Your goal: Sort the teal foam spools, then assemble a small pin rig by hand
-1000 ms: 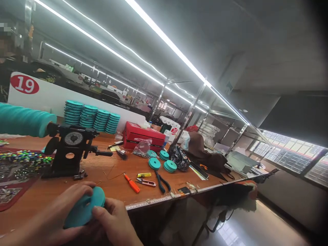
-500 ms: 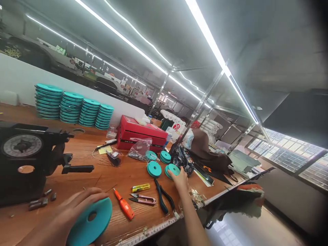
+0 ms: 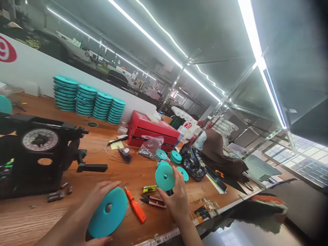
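My left hand (image 3: 96,201) gripped a big spool (image 3: 107,212) left of the screwdriver (image 3: 135,207); my right hand (image 3: 174,198) pinched a small spool (image 3: 164,177) above it; both needed firm rim holds, I judged.

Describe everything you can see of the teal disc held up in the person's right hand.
The teal disc is a flat, round spool with a small hole at its centre and a matte, plastic-looking face. It stands nearly upright, its face turned toward the camera, lifted above the wooden table. The right hand grips its lower edge, fingers behind it. A second rim showing at its top suggests a two-sided spool. Whether thread is wound on it cannot be told.
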A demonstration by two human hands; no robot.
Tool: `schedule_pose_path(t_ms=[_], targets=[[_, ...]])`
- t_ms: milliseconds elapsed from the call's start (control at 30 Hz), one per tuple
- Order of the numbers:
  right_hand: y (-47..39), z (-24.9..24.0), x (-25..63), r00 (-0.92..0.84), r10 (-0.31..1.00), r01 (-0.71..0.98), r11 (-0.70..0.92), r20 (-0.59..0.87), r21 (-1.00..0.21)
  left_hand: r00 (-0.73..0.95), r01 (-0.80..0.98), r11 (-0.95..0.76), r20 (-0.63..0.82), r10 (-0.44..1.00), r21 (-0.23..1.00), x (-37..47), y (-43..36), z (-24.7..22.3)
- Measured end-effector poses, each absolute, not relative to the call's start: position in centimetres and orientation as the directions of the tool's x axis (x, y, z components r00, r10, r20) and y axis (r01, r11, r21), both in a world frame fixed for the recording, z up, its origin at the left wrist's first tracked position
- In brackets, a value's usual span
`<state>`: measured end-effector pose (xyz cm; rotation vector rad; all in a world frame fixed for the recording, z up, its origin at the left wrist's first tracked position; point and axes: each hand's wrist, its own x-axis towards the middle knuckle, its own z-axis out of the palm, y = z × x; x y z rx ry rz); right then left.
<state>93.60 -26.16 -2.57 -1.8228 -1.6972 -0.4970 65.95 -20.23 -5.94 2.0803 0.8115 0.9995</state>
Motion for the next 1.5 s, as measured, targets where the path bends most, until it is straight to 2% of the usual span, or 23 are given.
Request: schedule_pose_path(t_ms=[133,200,233,300,367,433,500,567,667,800,1133,1200,1300,1400,1500], targets=[[-26.6,-2.2,89.6,0.085,0.815,0.958,0.091,0.573,-0.273,0.54,0.201,-0.571,0.396,0.743,0.796,65.5,-20.2,-5.2],[-26.7,-1.8,87.8,0.152,0.847,0.895,0.101,0.51,-0.434,0.577,0.2,-0.577,0.381,0.723,0.792,65.1,-20.0,-4.9],[-26.8,-1.6,86.9,0.215,0.865,0.828,0.084,0.453,-0.554,0.598,0.199,-0.579,0.37,0.711,0.791,65.0,-19.8,-4.8],[-26.8,-1.0,85.3,0.359,0.893,0.582,0.011,0.27,-0.813,0.632,0.202,-0.573,0.341,0.696,0.794,64.6,-19.6,-4.6],[-26.7,-0.3,84.1,0.425,0.905,0.235,-0.094,0.016,-0.967,0.636,0.214,-0.556,0.317,0.703,0.803,64.3,-19.6,-4.3],[-26.7,0.5,83.2,0.374,0.904,-0.093,-0.189,-0.21,-0.978,0.636,0.216,-0.55,0.311,0.706,0.807,64.1,-19.6,-4.1],[-26.8,1.3,82.6,0.272,0.891,-0.326,-0.27,-0.364,-0.906,0.644,0.202,-0.558,0.32,0.695,0.805,63.9,-19.6,-4.1],[-26.8,1.8,82.2,0.185,0.874,-0.463,-0.325,-0.448,-0.825,0.66,0.186,-0.563,0.322,0.679,0.805,63.9,-19.6,-4.2],[-26.9,2.0,82.0,0.091,0.861,-0.54,-0.379,-0.5,-0.751,0.686,0.169,-0.558,0.31,0.659,0.813,63.8,-19.5,-4.2],[-27.0,1.8,82.2,0.027,0.866,-0.55,-0.404,-0.499,-0.731,0.702,0.14,-0.558,0.316,0.638,0.818,63.6,-19.7,-3.9],[-27.1,1.5,81.6,0.165,0.867,-0.452,-0.358,-0.471,-0.817,0.704,0.147,-0.536,0.293,0.647,0.831,63.3,-19.6,-3.7],[-27.1,1.3,81.6,0.281,0.873,-0.354,-0.292,-0.399,-0.889,0.715,0.147,-0.529,0.28,0.64,0.836,63.2,-19.6,-3.6],[-27.0,1.0,82.1,0.471,0.864,-0.062,-0.171,-0.18,-0.983,0.72,0.148,-0.515,0.265,0.642,0.844,63.1,-19.7,-3.5],[-27.1,0.7,82.7,0.514,0.857,0.194,-0.088,0.025,-0.977,0.71,0.131,-0.504,0.274,0.649,0.854,63.1,-19.7,-3.4],[-27.7,0.6,82.5,0.489,0.859,0.347,-0.033,0.151,-0.937,0.707,0.106,-0.494,0.284,0.647,0.863,63.1,-19.6,-3.4]])
